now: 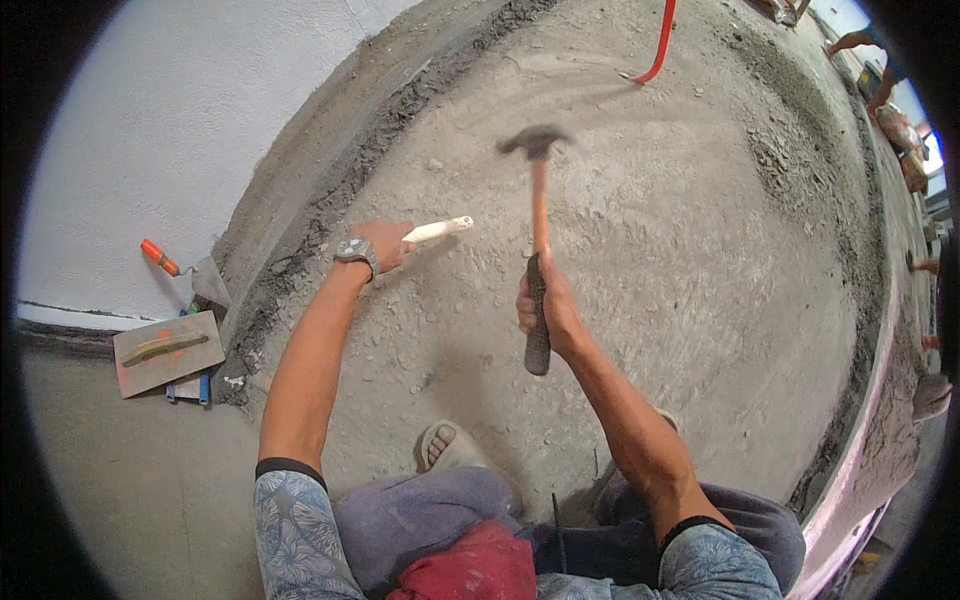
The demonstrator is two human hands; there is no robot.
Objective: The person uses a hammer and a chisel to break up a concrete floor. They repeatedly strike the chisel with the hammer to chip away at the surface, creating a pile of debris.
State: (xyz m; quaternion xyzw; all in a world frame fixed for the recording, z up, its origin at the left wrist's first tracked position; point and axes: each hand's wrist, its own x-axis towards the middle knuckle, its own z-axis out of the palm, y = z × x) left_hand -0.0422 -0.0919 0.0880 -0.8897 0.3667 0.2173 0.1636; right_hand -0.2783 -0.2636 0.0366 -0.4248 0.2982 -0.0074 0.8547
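My right hand [552, 300] is closed round the black grip of a claw hammer [540, 200], which points away from me with its dark head raised and smeared by motion. Between the closed fingers of my left hand [385, 243] is a paintbrush [440, 230]; only its pale handle shows, with a hole near the end, pointing right. Its other end is hidden by the hand. Both hands are over the rough grey mortar floor [640, 260], and the hammer and brush do not touch each other.
A plastering float [190, 352] lies at the left over blue-ended pieces, beside a trowel [208, 280] with an orange handle against the white wall [170, 130]. A red curved bar [663, 45] stands at the far side. Another person's legs [868, 60] show at the upper right.
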